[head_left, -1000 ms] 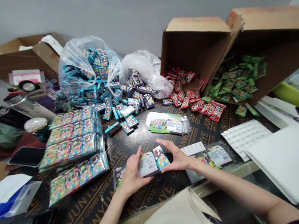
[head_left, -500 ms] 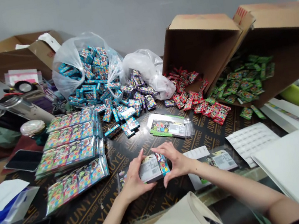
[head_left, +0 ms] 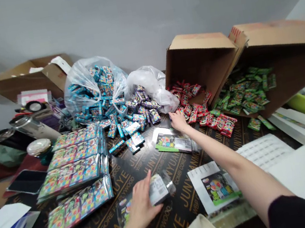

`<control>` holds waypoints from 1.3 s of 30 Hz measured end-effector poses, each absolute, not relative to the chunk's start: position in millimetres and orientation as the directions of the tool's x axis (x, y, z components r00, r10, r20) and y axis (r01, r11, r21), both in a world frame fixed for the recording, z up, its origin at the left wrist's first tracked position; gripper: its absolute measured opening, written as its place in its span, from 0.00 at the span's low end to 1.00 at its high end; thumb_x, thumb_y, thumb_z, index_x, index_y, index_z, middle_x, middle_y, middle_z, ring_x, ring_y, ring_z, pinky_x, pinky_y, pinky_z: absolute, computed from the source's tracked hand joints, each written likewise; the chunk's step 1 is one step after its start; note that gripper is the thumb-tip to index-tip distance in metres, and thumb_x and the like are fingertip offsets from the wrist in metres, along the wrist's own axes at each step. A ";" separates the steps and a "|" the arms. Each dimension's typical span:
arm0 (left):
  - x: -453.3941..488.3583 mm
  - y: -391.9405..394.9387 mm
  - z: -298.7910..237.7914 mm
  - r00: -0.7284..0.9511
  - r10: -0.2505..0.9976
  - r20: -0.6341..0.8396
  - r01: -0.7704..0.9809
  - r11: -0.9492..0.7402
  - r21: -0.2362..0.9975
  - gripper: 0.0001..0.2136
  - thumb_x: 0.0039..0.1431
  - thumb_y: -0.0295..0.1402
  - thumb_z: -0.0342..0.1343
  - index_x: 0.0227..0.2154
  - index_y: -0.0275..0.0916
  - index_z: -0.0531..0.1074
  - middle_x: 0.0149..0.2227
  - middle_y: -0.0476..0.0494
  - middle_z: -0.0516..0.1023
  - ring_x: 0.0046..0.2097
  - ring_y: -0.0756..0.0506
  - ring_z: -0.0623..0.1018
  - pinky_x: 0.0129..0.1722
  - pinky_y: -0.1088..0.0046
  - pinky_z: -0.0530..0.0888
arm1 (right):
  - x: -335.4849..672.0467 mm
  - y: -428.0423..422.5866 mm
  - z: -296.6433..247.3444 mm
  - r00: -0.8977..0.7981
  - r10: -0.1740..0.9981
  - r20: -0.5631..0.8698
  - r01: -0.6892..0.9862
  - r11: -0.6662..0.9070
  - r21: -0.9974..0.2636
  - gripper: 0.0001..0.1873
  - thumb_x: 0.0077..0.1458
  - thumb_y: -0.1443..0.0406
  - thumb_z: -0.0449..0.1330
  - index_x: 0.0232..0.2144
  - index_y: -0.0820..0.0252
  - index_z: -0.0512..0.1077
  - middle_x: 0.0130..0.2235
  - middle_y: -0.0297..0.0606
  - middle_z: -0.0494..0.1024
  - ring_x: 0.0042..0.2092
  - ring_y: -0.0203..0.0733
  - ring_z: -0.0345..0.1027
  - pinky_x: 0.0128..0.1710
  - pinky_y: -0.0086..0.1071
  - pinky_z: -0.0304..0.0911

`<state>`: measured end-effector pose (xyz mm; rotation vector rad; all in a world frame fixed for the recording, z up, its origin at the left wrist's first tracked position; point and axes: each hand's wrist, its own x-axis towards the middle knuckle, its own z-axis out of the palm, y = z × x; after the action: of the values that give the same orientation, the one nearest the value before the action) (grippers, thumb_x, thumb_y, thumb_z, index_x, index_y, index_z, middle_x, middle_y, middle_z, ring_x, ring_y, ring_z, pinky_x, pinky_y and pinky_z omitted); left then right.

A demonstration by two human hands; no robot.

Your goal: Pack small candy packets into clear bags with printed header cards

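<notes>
From where I stand, the left hand (head_left: 142, 202) lies over a clear-sleeved packet (head_left: 158, 191) on the near part of the desk (head_left: 148, 162), thumb and forefinger spread well apart, palm and fingers touching its printed card. The right hand (head_left: 178, 120) is stretched out to where the purple and red boxes meet, its fingers partly curled, the fingertips at a small purple box (head_left: 171, 116); whether it has hold of that box I cannot tell.

Behind, a clear plastic bag (head_left: 76, 75) bulges with little blue boxes (head_left: 103, 77), many spilling out in front. Beside it a whitish plastic bag (head_left: 148, 79) lies with purple boxes (head_left: 141, 102) at its mouth. Two cardboard boxes rest on their sides: the nearer-left carton (head_left: 200, 58) holds red boxes (head_left: 186, 95), some tumbled onto the desk, and the right-hand carton (head_left: 288, 42) holds green boxes (head_left: 249, 89), with a couple lying outside.
</notes>
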<state>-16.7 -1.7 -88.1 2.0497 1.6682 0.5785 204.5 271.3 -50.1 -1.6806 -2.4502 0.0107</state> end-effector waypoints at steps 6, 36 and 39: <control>-24.1 -8.7 -89.0 0.202 0.979 0.037 0.813 -0.189 0.551 0.46 0.34 0.38 0.64 0.59 0.46 0.50 0.52 0.40 0.65 0.54 0.36 0.63 0.56 0.48 0.50 | 216.8 309.5 -42.3 -0.491 0.864 0.108 0.855 0.502 -0.132 0.28 0.39 0.77 0.57 0.47 0.64 0.65 0.39 0.48 0.74 0.44 0.49 0.63 0.44 0.38 0.55; -16.5 -15.5 -72.7 0.177 0.984 0.037 0.790 -0.164 0.590 0.50 0.34 0.34 0.64 0.61 0.43 0.41 0.47 0.41 0.66 0.49 0.39 0.65 0.50 0.57 0.60 | 220.2 60.0 -70.6 -0.680 0.681 0.271 0.337 0.619 -0.709 0.40 0.40 0.66 0.63 0.56 0.57 0.53 0.52 0.44 0.62 0.55 0.50 0.54 0.55 0.47 0.48; -16.7 -16.4 -70.3 0.133 0.989 0.069 0.748 -0.146 0.647 0.51 0.37 0.33 0.62 0.61 0.44 0.34 0.48 0.42 0.64 0.49 0.40 0.65 0.51 0.59 0.60 | 218.4 53.4 -68.2 -0.681 0.686 0.255 0.285 0.569 -0.771 0.41 0.39 0.67 0.63 0.56 0.57 0.52 0.53 0.44 0.62 0.55 0.48 0.55 0.56 0.44 0.49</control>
<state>-16.7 -16.4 -70.3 1.9550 1.6662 0.6895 218.4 53.4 -68.2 -0.7756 -2.2617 0.9762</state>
